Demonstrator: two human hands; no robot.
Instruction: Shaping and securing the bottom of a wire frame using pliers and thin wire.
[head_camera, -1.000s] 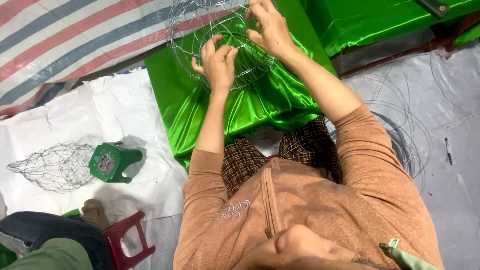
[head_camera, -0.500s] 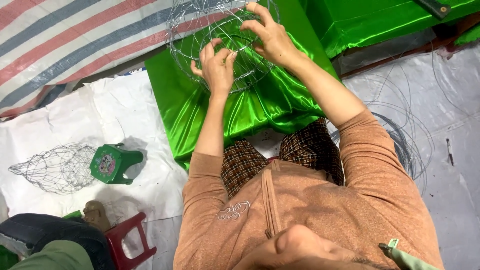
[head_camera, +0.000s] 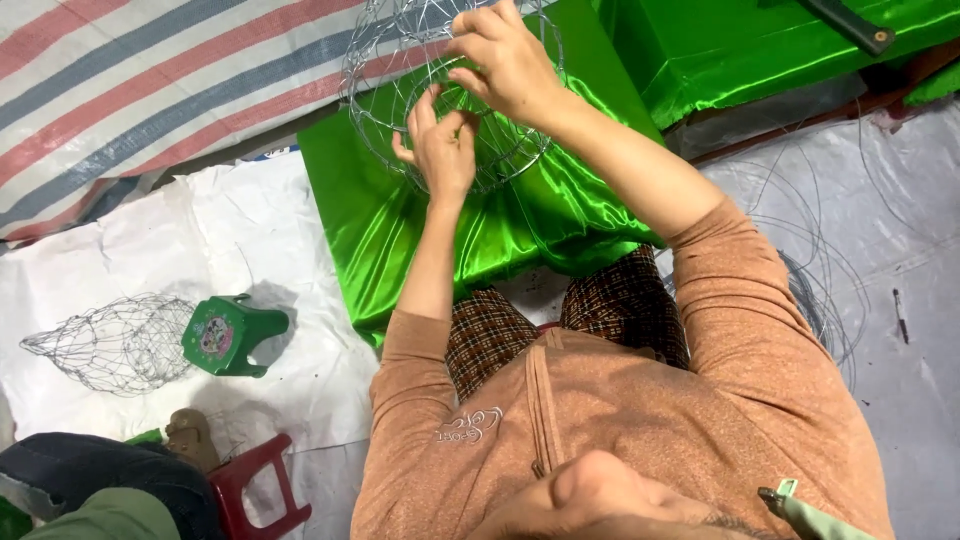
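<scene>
While your left hand (head_camera: 440, 150) pinched the wire frame (head_camera: 455, 90) over the green cloth (head_camera: 520, 220), your right hand (head_camera: 505, 60) gripped its wires from above.

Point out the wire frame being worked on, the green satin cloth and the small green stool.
wire frame (head_camera: 500, 160), head view, lower mesh beside the hands.
green satin cloth (head_camera: 390, 230), head view, left folds.
small green stool (head_camera: 232, 333), head view, its seat.

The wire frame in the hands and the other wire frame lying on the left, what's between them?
In the head view, between the held wire frame and the lying wire frame are green satin cloth, white sheeting and a toppled green stool.
</scene>
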